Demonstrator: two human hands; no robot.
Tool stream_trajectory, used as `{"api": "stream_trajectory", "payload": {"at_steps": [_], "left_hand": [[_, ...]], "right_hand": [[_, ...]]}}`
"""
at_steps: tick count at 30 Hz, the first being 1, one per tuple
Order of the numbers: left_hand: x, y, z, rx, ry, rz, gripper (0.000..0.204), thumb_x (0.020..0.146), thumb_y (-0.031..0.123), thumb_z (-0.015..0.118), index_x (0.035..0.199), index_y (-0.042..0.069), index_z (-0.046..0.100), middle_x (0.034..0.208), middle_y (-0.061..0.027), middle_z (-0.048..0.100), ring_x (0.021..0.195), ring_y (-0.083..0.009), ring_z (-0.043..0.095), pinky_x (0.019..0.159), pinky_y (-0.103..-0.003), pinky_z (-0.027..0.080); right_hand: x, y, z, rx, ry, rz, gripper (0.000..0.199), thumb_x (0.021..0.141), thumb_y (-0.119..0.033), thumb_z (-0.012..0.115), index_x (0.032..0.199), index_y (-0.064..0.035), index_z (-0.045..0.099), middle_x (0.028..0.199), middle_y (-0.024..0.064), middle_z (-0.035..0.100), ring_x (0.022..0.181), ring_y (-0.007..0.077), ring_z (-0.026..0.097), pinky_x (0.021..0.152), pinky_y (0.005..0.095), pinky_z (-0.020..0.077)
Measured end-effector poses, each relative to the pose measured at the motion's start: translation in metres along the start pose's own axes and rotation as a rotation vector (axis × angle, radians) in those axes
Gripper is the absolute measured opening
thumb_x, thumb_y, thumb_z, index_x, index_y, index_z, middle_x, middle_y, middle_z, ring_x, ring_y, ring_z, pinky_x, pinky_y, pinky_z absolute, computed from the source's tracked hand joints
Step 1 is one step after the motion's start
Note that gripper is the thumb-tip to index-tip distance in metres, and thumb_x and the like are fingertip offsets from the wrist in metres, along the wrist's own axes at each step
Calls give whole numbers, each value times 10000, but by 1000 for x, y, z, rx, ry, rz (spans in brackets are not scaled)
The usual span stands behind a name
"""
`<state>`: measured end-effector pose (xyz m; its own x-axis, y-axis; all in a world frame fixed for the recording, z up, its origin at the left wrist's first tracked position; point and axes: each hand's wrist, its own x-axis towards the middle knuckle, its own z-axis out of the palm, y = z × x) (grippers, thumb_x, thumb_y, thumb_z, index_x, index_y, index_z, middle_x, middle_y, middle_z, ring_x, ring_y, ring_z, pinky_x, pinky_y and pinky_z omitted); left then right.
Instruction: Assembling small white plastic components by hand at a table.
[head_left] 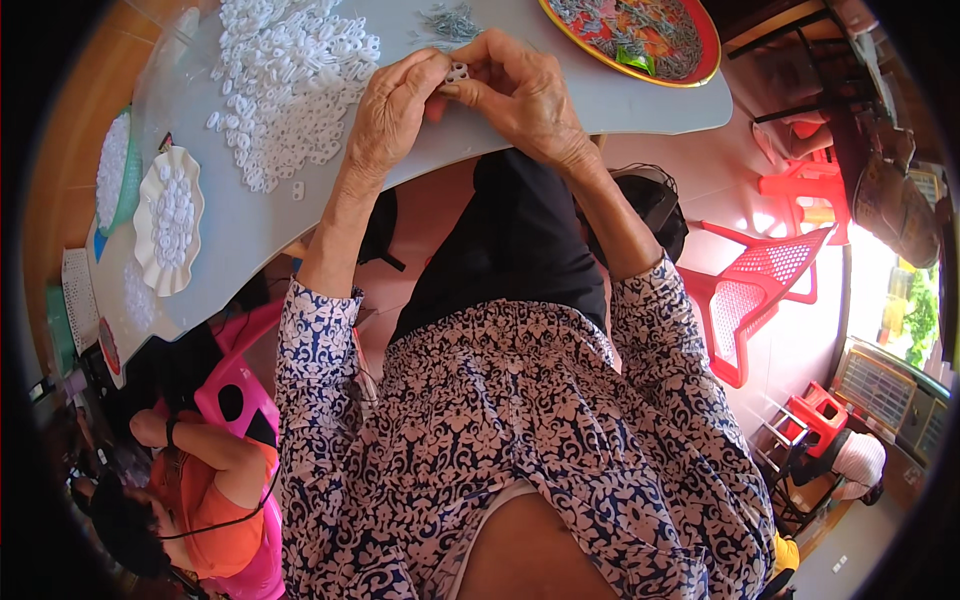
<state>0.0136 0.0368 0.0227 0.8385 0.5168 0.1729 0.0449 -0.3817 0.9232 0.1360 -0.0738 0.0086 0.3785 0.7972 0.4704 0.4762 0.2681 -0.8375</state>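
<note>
Above the table's near edge, my left hand (392, 108) and my right hand (528, 98) meet with closed fingers. Pinched between them is a small white plastic piece with holes (457, 72), partly hidden by the fingertips. To the left of my hands spreads a large heap of small white oval plastic pieces (290, 75). Just beyond my fingers lies a little pile of thin grey metal pieces (450, 22), too small to name exactly. A round red tray with a gold rim (716, 62) sits at the right, holding many similar metal pieces and a green packet (635, 62).
At the table's left stand a white wavy-edged dish (148, 245) and a green basket (130, 190), both with white pieces. A person in an orange shirt (225, 480) sits on a pink chair (240, 390) at lower left. Red plastic chairs (745, 290) stand at right.
</note>
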Motion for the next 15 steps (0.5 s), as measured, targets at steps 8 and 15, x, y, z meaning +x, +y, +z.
{"api": "stream_trajectory", "payload": {"at_steps": [8, 15], "left_hand": [[-2, -1, 3, 18, 31, 2, 354, 931, 333, 422, 881, 15, 568, 611, -44, 469, 565, -126, 425, 557, -286, 373], [-2, 0, 4, 14, 10, 7, 351, 925, 335, 417, 846, 19, 550, 599, -46, 449, 560, -139, 411, 555, -301, 369]], "right_hand": [[-1, -5, 1, -76, 43, -60, 193, 763, -94, 710, 829, -18, 545, 566, 56, 546, 494, 127, 504, 487, 274, 419], [-1, -4, 1, -39, 48, -79, 172, 779, -86, 694, 825, -14, 544, 591, 65, 594, 513, 135, 556, 502, 266, 440]]}}
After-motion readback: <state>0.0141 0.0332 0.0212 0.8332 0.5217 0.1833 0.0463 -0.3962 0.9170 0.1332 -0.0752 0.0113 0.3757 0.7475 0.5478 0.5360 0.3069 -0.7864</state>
